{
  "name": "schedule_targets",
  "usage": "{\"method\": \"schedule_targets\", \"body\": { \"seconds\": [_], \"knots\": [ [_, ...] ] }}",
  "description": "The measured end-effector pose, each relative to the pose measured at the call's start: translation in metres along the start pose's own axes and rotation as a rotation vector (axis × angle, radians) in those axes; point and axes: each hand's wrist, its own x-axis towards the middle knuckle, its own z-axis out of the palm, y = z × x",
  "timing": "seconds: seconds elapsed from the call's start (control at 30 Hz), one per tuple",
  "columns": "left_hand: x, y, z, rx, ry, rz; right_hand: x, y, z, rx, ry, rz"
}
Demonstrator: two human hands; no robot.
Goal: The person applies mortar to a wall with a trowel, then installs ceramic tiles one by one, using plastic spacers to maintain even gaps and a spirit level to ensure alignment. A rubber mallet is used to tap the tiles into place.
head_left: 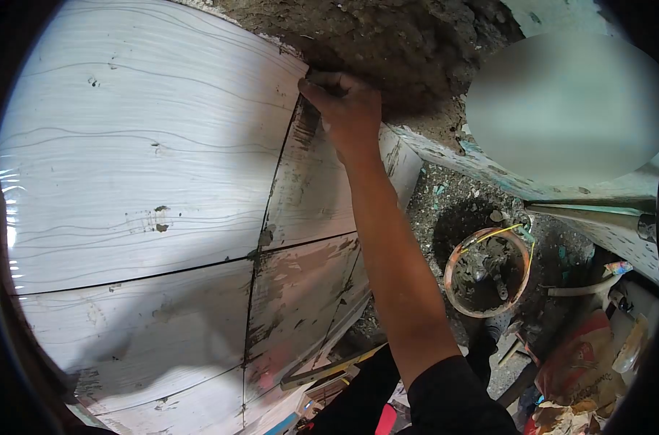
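Note:
My right hand (pixel 347 109) reaches up to the top right corner of a large white tile (pixel 163 138) with fine wavy grey lines. Thumb and fingers are bent together in a pinch at that corner. Whatever sits between the fingertips is too small or hidden to name. Rough brown mortar (pixel 409 65) lies right behind the fingers, above the tile's edge. Below and to the right, mortar-smeared tiles (pixel 300 196) meet the white one along dark joints. My left hand is out of the picture.
A bucket (pixel 449 279) with an orange rim and yellow handle stands on the gritty floor (pixel 445 192), grey mortar inside. Crumpled bags (pixel 576 362) and a pale pipe (pixel 587 290) lie at the lower right. A long narrow bar (pixel 329 371) leans near the tiles' foot.

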Motion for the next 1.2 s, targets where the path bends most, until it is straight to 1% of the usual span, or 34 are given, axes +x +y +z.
{"method": "schedule_targets", "body": {
  "seconds": [0.07,0.1,0.13,0.2,0.23,0.33,0.4,0.43,0.53,0.57,0.67,0.77,0.87,0.93,0.97,1.03,1.1,1.13,1.17,1.2],
  "knots": [
    [-0.006,-0.018,0.008,0.037,-0.275,-0.277,0.000,0.002,-0.001,0.148,-0.028,0.000],
    [-0.008,-0.024,0.008,0.054,-0.279,-0.278,-0.001,0.005,-0.001,0.223,-0.041,0.002],
    [-0.010,-0.029,0.008,0.070,-0.283,-0.279,-0.001,0.008,-0.001,0.174,-0.047,-0.027],
    [0.002,-0.006,-0.001,0.092,-0.025,0.000,-0.004,0.018,-0.003,0.078,-0.052,-0.081],
    [0.002,-0.008,0.001,0.053,0.000,0.045,-0.003,0.022,-0.003,0.011,-0.035,-0.159],
    [0.002,-0.014,-0.001,0.051,-0.031,0.093,-0.003,0.032,0.004,-0.176,-0.007,-0.343],
    [0.002,-0.013,0.002,0.056,-0.008,0.083,-0.002,0.027,0.003,-0.294,-0.007,-0.438],
    [0.002,-0.011,0.002,0.058,-0.001,0.082,-0.003,0.026,0.003,-0.263,0.008,-0.478],
    [0.001,-0.004,-0.003,0.109,-0.050,0.062,0.003,0.023,0.002,-0.273,-0.052,-0.647],
    [0.001,-0.006,-0.002,0.095,-0.036,0.073,-0.001,0.010,-0.006,-0.189,-0.270,-0.198],
    [0.001,-0.018,0.003,0.070,-0.004,0.114,0.006,0.013,-0.007,-0.166,-0.322,-0.271],
    [0.001,-0.021,0.005,0.085,0.000,0.123,0.010,0.014,-0.011,-0.121,-0.409,-0.215],
    [0.002,-0.011,0.000,0.079,-0.037,0.086,-0.006,0.015,-0.012,-0.295,-0.202,-0.398],
    [0.002,-0.014,-0.001,0.082,-0.065,0.051,-0.034,0.030,-0.015,-0.212,-0.146,-0.251],
    [0.001,-0.010,-0.001,0.072,-0.040,0.062,-0.053,0.038,-0.018,-0.172,-0.119,-0.176],
    [0.003,0.000,-0.002,0.054,0.008,0.089,-0.095,0.039,-0.019,-0.119,-0.274,-0.021],
    [0.003,-0.005,-0.001,0.057,-0.013,0.104,-0.129,0.040,-0.017,-0.035,-0.367,0.077],
    [0.004,-0.009,-0.001,0.064,-0.023,0.109,-0.138,0.043,-0.013,-0.047,-0.377,0.036],
    [0.022,-0.033,0.018,0.212,-0.304,-0.201,-0.148,0.046,-0.011,-0.058,-0.387,-0.001],
    [0.050,-0.074,0.053,0.357,-0.582,-0.515,-0.152,0.046,-0.008,-0.069,-0.398,-0.043]
  ]
}}
